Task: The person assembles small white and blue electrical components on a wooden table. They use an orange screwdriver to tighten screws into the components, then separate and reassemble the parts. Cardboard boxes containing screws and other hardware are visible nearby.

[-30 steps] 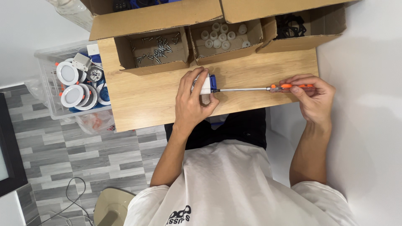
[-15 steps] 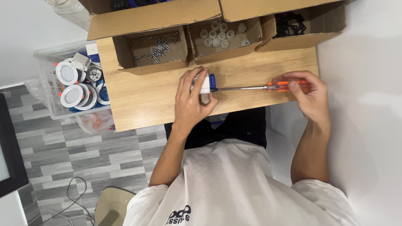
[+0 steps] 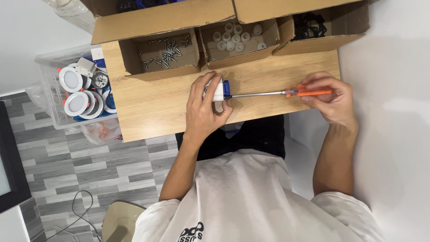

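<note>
Fig.: overhead view, person seated at a wooden tabletop (image 3: 156, 112). Left hand (image 3: 204, 110) lies over a small white-and-blue part (image 3: 218, 91), fingers curled shut round it and pressing it down onto the tabletop, approx. centre, just in front of the middle box; held this way the part cannot turn or slide. Right hand (image 3: 329, 101) has its fingers closed on the orange handle of a screwdriver (image 3: 286, 92). The shaft runs level w/ the tabletop and its tip meets the blue end of the part, so tool and part sit on one line.

Behind the hands, three open cardboard boxes stand side by side along the far edge: screw box (image 3: 163, 51) w/ loose metal screws, middle box (image 3: 237, 38) w/ small white round caps, right box (image 3: 313, 24) w/ black pieces (kind not clear). All within easy reach. Left of the tabletop, lower down, a clear plastic bin (image 3: 49, 89) holds round white lamp fittings (image 3: 71, 79).
</note>
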